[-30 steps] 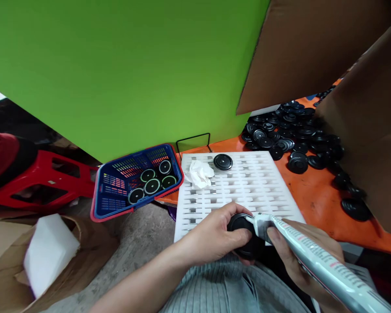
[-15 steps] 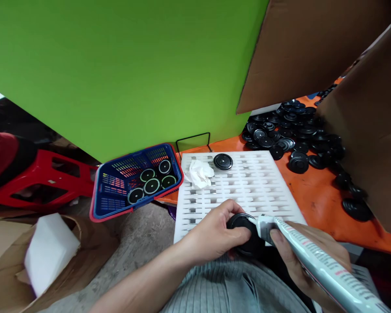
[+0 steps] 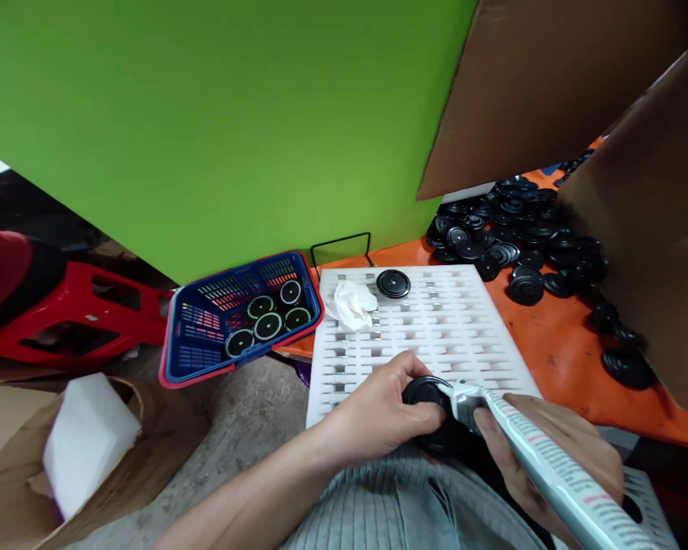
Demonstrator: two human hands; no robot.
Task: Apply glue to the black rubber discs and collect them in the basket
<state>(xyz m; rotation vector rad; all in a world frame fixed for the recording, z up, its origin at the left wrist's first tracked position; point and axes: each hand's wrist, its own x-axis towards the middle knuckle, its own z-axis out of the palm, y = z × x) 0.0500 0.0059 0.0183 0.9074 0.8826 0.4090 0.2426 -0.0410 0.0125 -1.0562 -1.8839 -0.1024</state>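
Observation:
My left hand [image 3: 387, 409] is closed on the edge of a round black disc [image 3: 424, 391], thumb on top and fingers around its far side. In my right hand [image 3: 556, 443] is a long pale tube [image 3: 556, 451] with printed text. The tube's narrow white nozzle points left and meets the disc's rim, or sits just over it. Part of the disc is hidden under my thumb and the tube. Beyond my hands, another black disc [image 3: 393, 283] lies on a slotted white foam board [image 3: 447, 328], beside a crumpled white tissue [image 3: 352, 305].
At left, a blue basket [image 3: 198, 336] with a red rim holds several pale-ringed discs. Piled black discs [image 3: 526, 284] cover part of the orange surface [image 3: 513, 328] at right. A green panel [image 3: 235, 137], brown cardboard [image 3: 493, 92], a red stool [image 3: 92, 313] and a box with white foam [image 3: 89, 443] stand around.
The tube has tilted a little, its rear end shifting toward me and left. The nozzle stays at the disc's rim, and both hands keep their grip.

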